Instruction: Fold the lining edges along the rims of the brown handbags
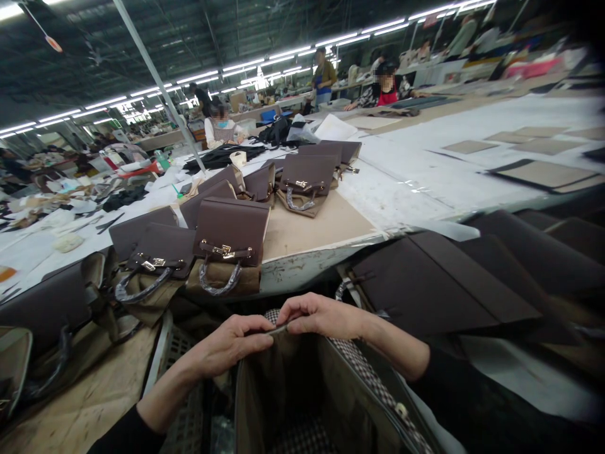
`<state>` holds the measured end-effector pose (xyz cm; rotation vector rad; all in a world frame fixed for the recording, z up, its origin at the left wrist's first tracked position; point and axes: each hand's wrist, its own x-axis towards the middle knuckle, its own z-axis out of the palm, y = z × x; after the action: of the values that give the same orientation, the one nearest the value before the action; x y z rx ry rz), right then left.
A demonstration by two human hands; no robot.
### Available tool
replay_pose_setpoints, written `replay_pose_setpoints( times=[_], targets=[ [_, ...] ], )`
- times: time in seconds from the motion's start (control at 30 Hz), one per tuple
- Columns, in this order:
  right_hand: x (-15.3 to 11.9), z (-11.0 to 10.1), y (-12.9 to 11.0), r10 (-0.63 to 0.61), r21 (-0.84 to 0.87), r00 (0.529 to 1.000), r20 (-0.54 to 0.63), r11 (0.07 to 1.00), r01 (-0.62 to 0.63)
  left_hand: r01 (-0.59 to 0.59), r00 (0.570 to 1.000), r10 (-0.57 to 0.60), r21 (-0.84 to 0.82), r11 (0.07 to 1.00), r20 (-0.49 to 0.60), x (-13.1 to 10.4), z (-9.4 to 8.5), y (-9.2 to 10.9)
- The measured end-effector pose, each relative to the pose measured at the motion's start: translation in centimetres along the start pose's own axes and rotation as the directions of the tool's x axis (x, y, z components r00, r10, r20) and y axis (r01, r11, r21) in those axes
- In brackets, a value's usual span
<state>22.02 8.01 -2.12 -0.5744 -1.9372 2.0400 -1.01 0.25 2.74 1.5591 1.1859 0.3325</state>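
Note:
My left hand (231, 343) and my right hand (321, 314) pinch the far top edge of an open brown bag (302, 384) held low in front of me, fingertips nearly meeting at the middle of the rim. The bag's dark inside faces me; a checked lining shows along its right wall. Just beyond my hands, at the table's near edge, stands a finished brown handbag (231, 243) with a gold clasp and a wrapped handle. A second one (158, 261) leans to its left.
Several more brown handbags (307, 176) stand on a tan board (312, 227) further up the long white table. Dark brown flat panels (439, 284) are stacked at my right. A plastic crate (182, 353) sits below. Other people work at far tables.

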Motion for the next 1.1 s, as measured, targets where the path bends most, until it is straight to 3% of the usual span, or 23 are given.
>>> replay_pose_setpoints(
  times=[0.23, 0.4, 0.53, 0.7, 0.8, 0.9, 1.1],
  targets=[
    [-0.2, 0.9, -0.1, -0.046, -0.157, 0.984, -0.169, 0.987, 0.019, -0.005, 0.976, 0.062, 0.264, 0.964, -0.207, 0.1, 0.8, 1.5],
    [-0.9, 1.8, -0.7, -0.062, -0.29, 0.964, -0.257, 0.957, -0.016, 0.102, 0.952, 0.014, 0.361, 0.927, -0.305, 0.1, 1.8, 2.8],
    [-2.2, 2.1, -1.1, -0.069, -0.489, 0.947, -0.312, 0.867, -0.098, 0.169, 0.95, -0.044, 0.391, 0.905, -0.309, 0.3, 2.1, 3.1],
    [-3.8, 2.1, -1.4, -0.111, -0.642, 0.898, -0.426, 0.736, -0.214, 0.108, 0.968, -0.022, 0.337, 0.935, -0.251, 0.7, 1.9, 2.2],
    [-4.2, 1.9, -1.5, -0.088, -0.649, 0.907, -0.411, 0.727, -0.223, 0.061, 0.982, -0.006, 0.288, 0.956, -0.186, 0.8, 1.8, 1.7],
    [-4.2, 1.4, -1.6, -0.068, -0.593, 0.938, -0.341, 0.79, -0.158, 0.0, 0.992, 0.037, 0.287, 0.958, -0.123, 0.7, 1.7, 1.9],
    [-4.2, -0.4, -1.6, -0.043, -0.439, 0.996, -0.075, 0.899, 0.006, -0.078, 0.995, 0.091, 0.298, 0.951, -0.029, 0.3, 0.8, 2.0]
  ],
)
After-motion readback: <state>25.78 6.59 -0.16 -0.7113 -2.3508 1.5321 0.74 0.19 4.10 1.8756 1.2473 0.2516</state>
